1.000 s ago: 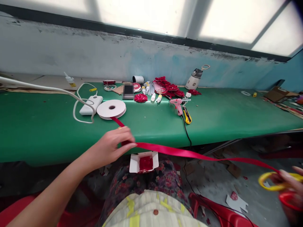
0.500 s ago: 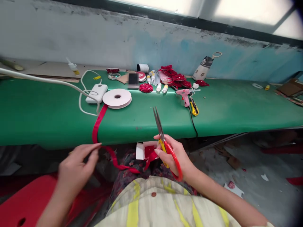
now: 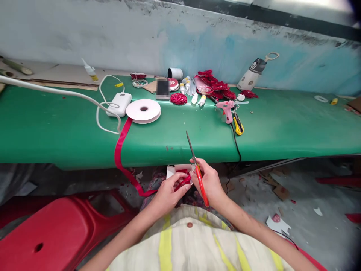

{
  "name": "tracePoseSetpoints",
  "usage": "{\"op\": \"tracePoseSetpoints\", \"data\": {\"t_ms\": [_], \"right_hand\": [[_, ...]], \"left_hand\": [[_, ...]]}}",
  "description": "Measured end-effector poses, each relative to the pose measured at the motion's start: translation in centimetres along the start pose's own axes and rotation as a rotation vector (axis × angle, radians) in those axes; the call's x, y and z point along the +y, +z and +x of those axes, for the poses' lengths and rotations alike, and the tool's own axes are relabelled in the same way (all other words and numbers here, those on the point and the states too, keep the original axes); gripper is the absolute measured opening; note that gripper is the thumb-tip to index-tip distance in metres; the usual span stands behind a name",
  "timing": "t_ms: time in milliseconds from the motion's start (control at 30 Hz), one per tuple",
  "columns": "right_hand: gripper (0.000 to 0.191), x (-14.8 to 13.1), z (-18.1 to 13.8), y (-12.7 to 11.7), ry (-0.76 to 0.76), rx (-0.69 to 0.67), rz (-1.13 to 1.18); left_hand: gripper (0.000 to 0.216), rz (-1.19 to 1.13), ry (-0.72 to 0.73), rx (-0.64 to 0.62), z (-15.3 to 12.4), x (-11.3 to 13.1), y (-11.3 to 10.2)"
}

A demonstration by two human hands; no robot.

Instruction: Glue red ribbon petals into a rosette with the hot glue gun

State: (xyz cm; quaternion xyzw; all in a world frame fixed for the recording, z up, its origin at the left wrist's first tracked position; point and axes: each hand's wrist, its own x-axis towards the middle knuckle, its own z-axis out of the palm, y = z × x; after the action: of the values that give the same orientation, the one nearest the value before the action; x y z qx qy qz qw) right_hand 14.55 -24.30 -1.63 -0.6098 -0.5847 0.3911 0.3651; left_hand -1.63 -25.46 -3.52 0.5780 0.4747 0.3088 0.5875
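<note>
A red ribbon point(image 3: 120, 146) runs from a white spool point(image 3: 143, 110) on the green table point(image 3: 56, 131), over the front edge and down to my lap. My left hand point(image 3: 168, 194) pinches the ribbon's end just above my lap. My right hand point(image 3: 210, 182) is closed round red-and-yellow scissors point(image 3: 197, 169), blades together and pointing up toward the table edge. The two hands almost touch. A small white box point(image 3: 176, 171) with red pieces inside sits on my lap behind the hands.
On the table lie a white power bank with cable point(image 3: 120, 104), a pink glue gun point(image 3: 225, 110), a yellow cutter point(image 3: 238, 126), red ribbon flowers point(image 3: 214, 84), glue bottles and a flask point(image 3: 254, 73). A red plastic chair point(image 3: 56, 233) stands at my left. Paper scraps litter the floor.
My left hand moved right along the ribbon and now pinches it beside the right hand. The ribbon, earlier stretched out to the right, now hangs slack from the table. The camera tilted down.
</note>
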Motion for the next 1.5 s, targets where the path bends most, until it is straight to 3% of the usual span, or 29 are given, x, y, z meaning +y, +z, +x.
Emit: {"op": "tracePoseSetpoints", "data": {"t_ms": [133, 200, 267, 367, 433, 500, 600, 700, 1033, 1500], "right_hand": [[0.037, 0.2, 0.1, 0.4, -0.010, 0.015, 0.004], [0.034, 0.2, 0.1, 0.3, -0.013, 0.032, 0.002], [0.034, 0.3, 0.0, -0.2, -0.015, 0.061, 0.008], [0.034, 1.2, -1.2, -1.9, -0.024, 0.062, -0.029], [0.033, 2.5, -2.7, -3.6, -0.046, -0.041, -0.101], [0.036, 4.4, -4.6, -5.5, -0.035, -0.235, -0.173], [0.043, 7.5, -7.2, -7.3, 0.041, -0.435, -0.258], [0.048, 9.4, -8.2, -7.4, 0.116, -0.520, -0.303], [0.039, 6.0, -5.7, -4.9, 0.037, -0.629, -0.301], [0.035, 5.7, -4.8, -4.7, 0.056, -0.683, -0.261]], "left_hand": [[0.022, 0.290, 0.176, 0.048, -0.2, -0.1, 0.0], [0.028, 0.321, 0.162, 0.034, -0.2, -0.1, 0.1], [0.036, 0.165, 0.036, 0.004, -0.3, 0.0, 0.3], [0.032, -0.262, -0.219, -0.050, -0.3, 0.1, 0.5], [0.030, -0.469, -0.318, -0.047, -0.3, 0.0, 0.5], [0.030, -0.560, -0.360, -0.024, -0.3, -0.5, 0.4], [0.028, -0.587, -0.381, 0.014, -0.1, -1.3, 0.6], [0.028, -0.558, -0.363, 0.043, 0.3, -1.7, 1.0], [0.028, -0.467, -0.404, -0.010, 0.8, -1.8, 1.7], [0.032, -0.503, -0.454, -0.062, 1.3, -2.2, 1.3]]}}
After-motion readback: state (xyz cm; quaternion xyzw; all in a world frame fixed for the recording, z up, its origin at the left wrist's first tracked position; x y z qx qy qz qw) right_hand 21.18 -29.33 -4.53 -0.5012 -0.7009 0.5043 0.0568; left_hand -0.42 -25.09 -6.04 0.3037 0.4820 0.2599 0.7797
